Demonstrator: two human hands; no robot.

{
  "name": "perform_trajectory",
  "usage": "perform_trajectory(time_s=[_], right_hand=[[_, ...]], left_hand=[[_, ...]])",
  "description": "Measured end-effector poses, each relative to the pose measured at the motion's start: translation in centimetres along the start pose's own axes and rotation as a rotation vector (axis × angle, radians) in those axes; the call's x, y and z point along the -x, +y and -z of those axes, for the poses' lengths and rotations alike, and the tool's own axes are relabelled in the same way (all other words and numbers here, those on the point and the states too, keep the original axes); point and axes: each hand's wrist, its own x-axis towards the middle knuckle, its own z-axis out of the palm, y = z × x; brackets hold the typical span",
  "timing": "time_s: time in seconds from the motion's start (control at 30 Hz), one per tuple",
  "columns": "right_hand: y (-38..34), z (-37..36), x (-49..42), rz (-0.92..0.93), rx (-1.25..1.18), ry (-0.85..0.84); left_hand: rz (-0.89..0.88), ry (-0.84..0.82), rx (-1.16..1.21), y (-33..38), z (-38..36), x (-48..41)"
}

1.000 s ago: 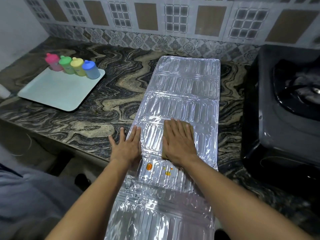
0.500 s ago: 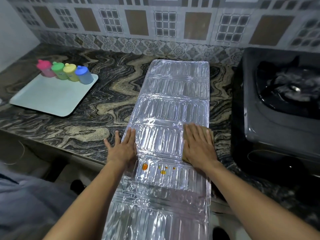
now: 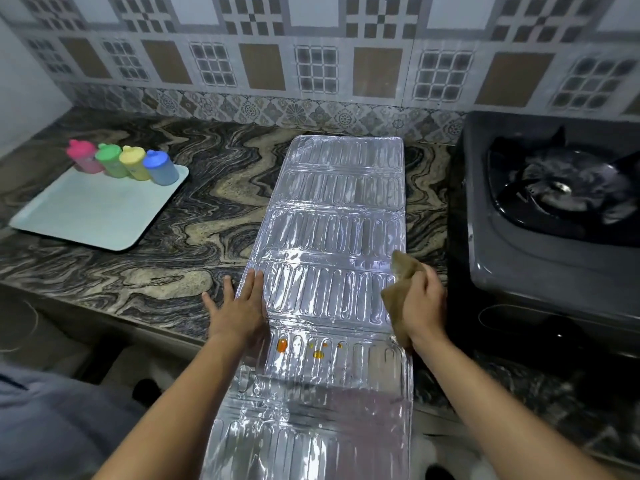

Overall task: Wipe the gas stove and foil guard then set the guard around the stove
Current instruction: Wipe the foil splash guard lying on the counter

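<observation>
A long ribbed foil guard (image 3: 332,216) lies flat across the marble counter, its near end hanging over the counter's front edge. Orange spots (image 3: 282,345) dot one panel close to me. My left hand (image 3: 239,310) presses flat with spread fingers on the guard's left edge. My right hand (image 3: 424,306) grips a bunched brown cloth (image 3: 398,282) at the guard's right edge, lifted partly off the foil. The dark gas stove (image 3: 540,244) stands to the right of the guard, its burner (image 3: 561,188) in view.
A pale tray (image 3: 86,213) sits at the left with several coloured bottles (image 3: 124,162) along its far edge. The patterned tile wall (image 3: 311,71) runs behind the marble counter (image 3: 166,209). The counter's front edge runs just below my hands.
My right hand slid the cloth from the middle of the guard to its right edge, then bunched it up and lifted it. My left hand stayed on the left edge.
</observation>
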Motion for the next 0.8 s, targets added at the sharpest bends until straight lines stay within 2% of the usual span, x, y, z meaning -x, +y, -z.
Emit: perform_trajectory(time_s=[0.1, 0.17, 0.37, 0.53, 0.63, 0.8], right_hand=[[-0.5, -0.4, -1.7, -0.21, -0.265, 0.116], [-0.4, -0.5, -2.1, -0.245, -0.286, 0.135], [-1.6, 0.2, -0.5, 0.041, -0.11, 0.096], [-4.5, -0.8, -1.7, 0.051, -0.204, 0.086], [-6.7, -2.9, -2.7, 0.065, -0.2, -0.015], [-8.3, -9.7, -4.7, 0.285, 0.104, -0.283]], left_hand=[[-0.003, 0.006, -0.019, 0.2, 0.0, 0.2], [-0.004, 0.011, -0.024, 0.2, 0.0, 0.3], [0.004, -0.016, -0.015, 0.2, 0.1, 0.1], [0.004, -0.015, -0.022, 0.4, 0.3, 0.2], [0.006, -0.019, -0.032, 0.4, 0.2, 0.0], [0.012, 0.019, -0.058, 0.4, -0.3, -0.3]])
